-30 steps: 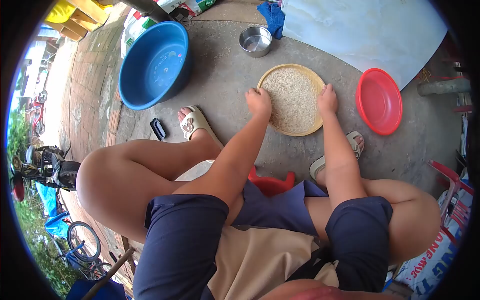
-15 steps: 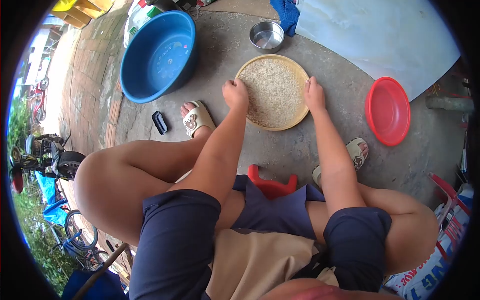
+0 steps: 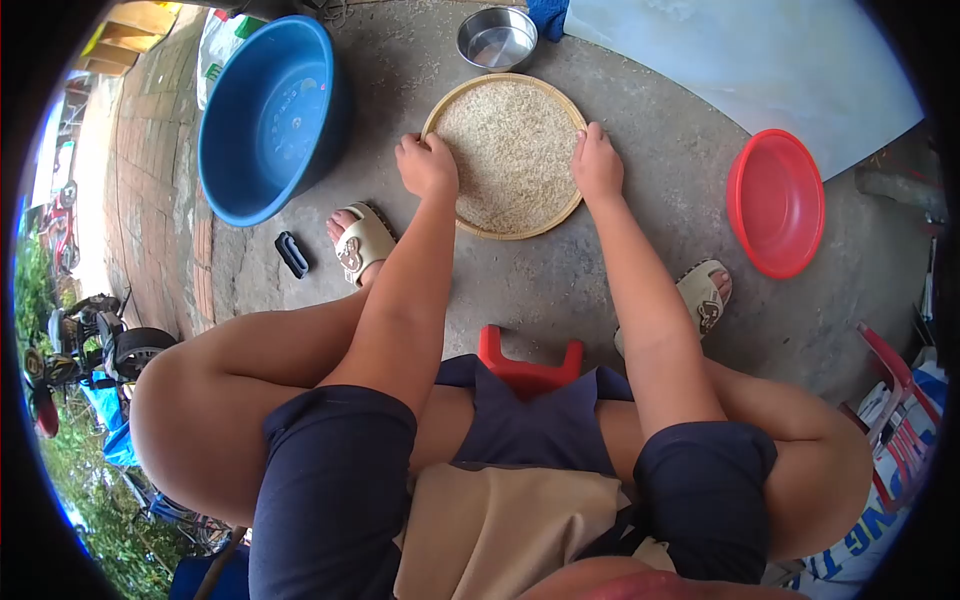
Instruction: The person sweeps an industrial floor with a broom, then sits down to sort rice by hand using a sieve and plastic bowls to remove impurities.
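A round, shallow woven tray (image 3: pixel 520 236) is held between my two hands, out in front of my knees. Pale rice grains (image 3: pixel 510 150) cover nearly all of its inside. My left hand (image 3: pixel 428 165) is closed on the rim at the left, fingers curled over the edge. On the opposite side, my right hand (image 3: pixel 598 160) grips the rim, thumb on the inner side. Just beyond the tray's far edge stands a round steel bowl (image 3: pixel 497 42), which the rim almost meets in this view.
A big blue basin (image 3: pixel 265 120) stands at the left, and a red plastic basin (image 3: pixel 778 205) at the right. Behind lies a pale sheet (image 3: pixel 740 70). A small dark object (image 3: pixel 292 255) is beside my left sandal (image 3: pixel 362 247). Under me shows a red stool (image 3: pixel 530 372).
The tray, with both hands on it, now sits nearer the steel bowl and appears rounder. The camera view has shifted and turned slightly, moving the basins within it.
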`<state>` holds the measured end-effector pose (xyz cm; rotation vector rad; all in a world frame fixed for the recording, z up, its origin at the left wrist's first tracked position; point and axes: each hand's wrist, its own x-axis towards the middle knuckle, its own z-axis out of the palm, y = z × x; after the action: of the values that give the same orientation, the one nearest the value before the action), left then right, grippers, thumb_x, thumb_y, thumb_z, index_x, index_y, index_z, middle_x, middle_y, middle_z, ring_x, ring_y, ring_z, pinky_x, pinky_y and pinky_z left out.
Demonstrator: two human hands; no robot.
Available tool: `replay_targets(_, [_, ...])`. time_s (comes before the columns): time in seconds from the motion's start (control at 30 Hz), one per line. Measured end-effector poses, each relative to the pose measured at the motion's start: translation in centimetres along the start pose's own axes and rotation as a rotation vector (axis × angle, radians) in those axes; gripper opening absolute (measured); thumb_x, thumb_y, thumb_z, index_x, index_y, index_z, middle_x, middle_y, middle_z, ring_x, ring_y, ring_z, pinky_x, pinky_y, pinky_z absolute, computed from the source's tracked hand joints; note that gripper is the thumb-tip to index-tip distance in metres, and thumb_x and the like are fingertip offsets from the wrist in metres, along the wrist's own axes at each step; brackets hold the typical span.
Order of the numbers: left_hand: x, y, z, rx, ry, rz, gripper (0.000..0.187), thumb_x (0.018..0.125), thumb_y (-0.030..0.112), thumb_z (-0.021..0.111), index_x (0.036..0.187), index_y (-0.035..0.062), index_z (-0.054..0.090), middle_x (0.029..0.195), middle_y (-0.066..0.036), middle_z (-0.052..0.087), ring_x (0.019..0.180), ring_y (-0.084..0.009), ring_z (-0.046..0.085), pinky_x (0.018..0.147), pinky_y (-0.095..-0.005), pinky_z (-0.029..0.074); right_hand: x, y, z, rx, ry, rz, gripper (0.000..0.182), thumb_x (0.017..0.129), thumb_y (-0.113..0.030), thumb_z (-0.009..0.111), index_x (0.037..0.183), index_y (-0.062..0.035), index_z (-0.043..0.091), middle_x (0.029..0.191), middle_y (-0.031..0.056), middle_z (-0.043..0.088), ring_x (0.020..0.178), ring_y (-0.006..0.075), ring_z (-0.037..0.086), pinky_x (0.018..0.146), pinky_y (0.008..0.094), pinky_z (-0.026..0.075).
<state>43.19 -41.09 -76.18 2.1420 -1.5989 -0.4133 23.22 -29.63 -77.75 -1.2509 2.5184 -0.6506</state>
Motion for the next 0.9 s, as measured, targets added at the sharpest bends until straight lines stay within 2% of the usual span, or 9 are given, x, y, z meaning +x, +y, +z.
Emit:
replay_targets(0.17, [-2.1, 0.5, 3.8, 0.154, 0.072, 0.144, 0.043, 0.084, 0.024, 0.05, 0.123, 0.0063, 0.05, 0.116, -0.014, 0.052, 0.108, -0.0317, 0.048, 0.093, -0.045, 0.037, 0.0, 0.9, 1.1, -0.123, 0.065, 0.03, 0.019, 0.094, -0.023, 0.044, 0.095, -0.005, 0.044, 0.094, 0.0175, 0.06, 0.068, 0.036, 0.063, 0.057, 0.0452, 0.052])
replay_targets(0.2, [-2.2, 0.4, 3.9, 0.052, 0.042, 0.182, 0.05, 0.086, 0.024, 0.049, 0.131, 0.004, 0.041, 0.129, -0.018, 0.045, 0.119, -0.034, 0.041, 0.102, -0.0463, 0.029, 0.0, 0.6, 1.5, -0.176, 0.099, 0.044, 0.017, 0.094, -0.024, 0.045, 0.095, -0.0064, 0.044, 0.093, 0.0148, 0.06, 0.065, 0.033, 0.064, 0.054, 0.0428, 0.052])
replay_targets(0.23, [-2.2, 0.6, 4.0, 0.046, 0.038, 0.163, 0.05, 0.086, 0.024, 0.049, 0.131, 0.004, 0.041, 0.129, -0.018, 0.045, 0.119, -0.034, 0.041, 0.102, -0.0463, 0.029, 0.1, 0.3, 1.6, -0.191, 0.091, 0.032, 0.017, 0.094, -0.024, 0.045, 0.095, -0.0064, 0.044, 0.093, 0.0148, 0.06, 0.065, 0.033, 0.064, 0.054, 0.0428, 0.052])
replay_targets(0.3, [-1.7, 1.1, 4.4, 0.043, 0.087, 0.541, 0.049, 0.089, 0.026, 0.047, 0.133, 0.0038, 0.041, 0.137, -0.019, 0.039, 0.129, -0.0349, 0.035, 0.109, -0.0459, 0.023, 0.1, -0.1, 2.1, -0.238, 0.109, 0.091, 0.016, 0.093, -0.024, 0.046, 0.095, -0.0076, 0.044, 0.091, 0.0129, 0.06, 0.064, 0.031, 0.064, 0.054, 0.0417, 0.052])
replay_targets(0.33, [-1.5, 2.1, 4.3, -0.029, -0.037, 0.598, 0.051, 0.091, 0.027, 0.045, 0.135, 0.0039, 0.038, 0.142, -0.018, 0.035, 0.135, -0.0342, 0.028, 0.112, -0.0462, 0.016, 0.1, -0.1, 2.2, -0.241, 0.127, 0.084, 0.016, 0.093, -0.024, 0.047, 0.093, -0.0087, 0.045, 0.09, 0.0113, 0.06, 0.063, 0.0297, 0.064, 0.052, 0.041, 0.052])
replay_targets(0.57, [-4.4, 5.6, 6.8, -0.047, -0.308, 0.948, 0.052, 0.091, 0.029, 0.046, 0.137, 0.0049, 0.038, 0.144, -0.014, 0.035, 0.135, -0.0299, 0.03, 0.112, -0.0423, 0.021, 0.2, -0.1, 2.3, -0.207, 0.202, 0.068, 0.016, 0.091, -0.027, 0.048, 0.09, -0.0105, 0.047, 0.085, 0.0093, 0.061, 0.062, 0.0298, 0.064, 0.049, 0.0416, 0.051])
replay_targets(0.63, [-5.6, 5.1, 6.3, -0.101, -0.429, 1.085, 0.051, 0.091, 0.027, 0.049, 0.137, 0.0057, 0.039, 0.143, -0.013, 0.037, 0.135, -0.0293, 0.03, 0.111, -0.0434, 0.023, 0.2, 0.0, 2.4, -0.215, 0.201, 0.08, 0.017, 0.092, -0.028, 0.047, 0.091, -0.011, 0.047, 0.085, 0.0091, 0.062, 0.062, 0.0302, 0.064, 0.049, 0.042, 0.051])
replay_targets(0.77, [-6.9, 3.5, 4.8, -0.114, -0.56, 1.185, 0.047, 0.09, 0.017, 0.048, 0.136, 0.0099, 0.04, 0.142, -0.01, 0.039, 0.132, -0.0271, 0.035, 0.111, -0.0404, 0.028, 0.2, 0.0, 2.3, -0.196, 0.22, 0.091, 0.018, 0.092, -0.029, 0.046, 0.091, -0.011, 0.047, 0.086, 0.0092, 0.062, 0.063, 0.0308, 0.064, 0.05, 0.0427, 0.05])
replay_targets(0.9, [-6.8, 1.8, 3.5, -0.091, -0.56, 1.312, 0.048, 0.088, 0.01, 0.049, 0.135, 0.0102, 0.041, 0.141, -0.009, 0.041, 0.123, -0.0259, 0.048, 0.102, -0.0369, 0.041, 0.0, -0.5, 1.4, -0.114, 0.169, 0.135, 0.018, 0.092, -0.028, 0.045, 0.092, -0.0101, 0.047, 0.089, 0.011, 0.062, 0.071, 0.0324, 0.064, 0.058, 0.0454, 0.051])
